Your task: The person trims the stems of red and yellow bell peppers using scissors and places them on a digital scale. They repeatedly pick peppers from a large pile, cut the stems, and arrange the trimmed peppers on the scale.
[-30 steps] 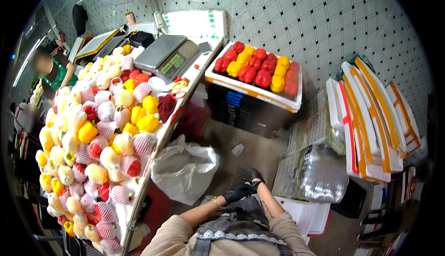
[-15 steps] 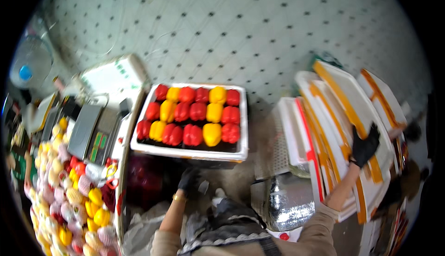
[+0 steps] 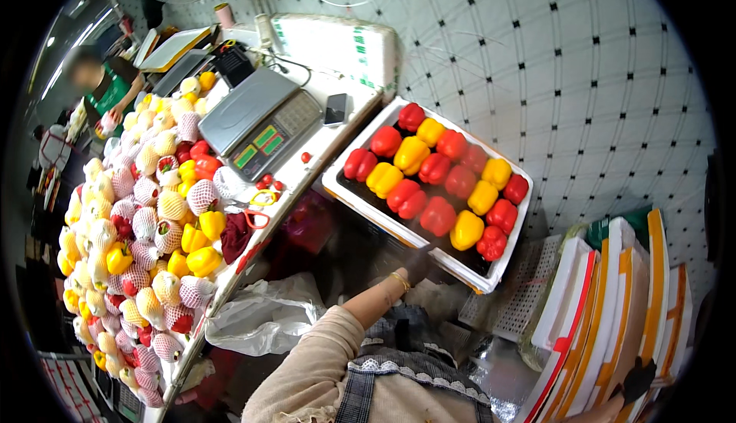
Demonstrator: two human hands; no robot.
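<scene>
My left hand (image 3: 418, 263), in a dark glove, is smeared by motion at the near edge of a white foam box (image 3: 366, 207). Rows of red peppers (image 3: 438, 215) and yellow peppers (image 3: 466, 230) lie in that box on a dark base. What the left fingers do cannot be made out. At the lower right, my right hand (image 3: 638, 382) wears a black glove and rests against the upright foam boxes and lids (image 3: 613, 308) edged with orange tape. Its short visible fingertips look apart, with nothing seen in them.
On the left, a table (image 3: 270, 227) carries a heap of net-wrapped produce (image 3: 146, 216), loose yellow peppers (image 3: 203, 260), a scale (image 3: 261, 116), a phone (image 3: 336, 109) and red-handled scissors (image 3: 257, 219). A plastic bag (image 3: 268, 316) hangs beside it. Another person (image 3: 111, 86) stands beyond.
My view has swung left, showing more of the table and heap. My left hand has moved up to the pepper box's near edge. My right hand is still by the foam boxes.
</scene>
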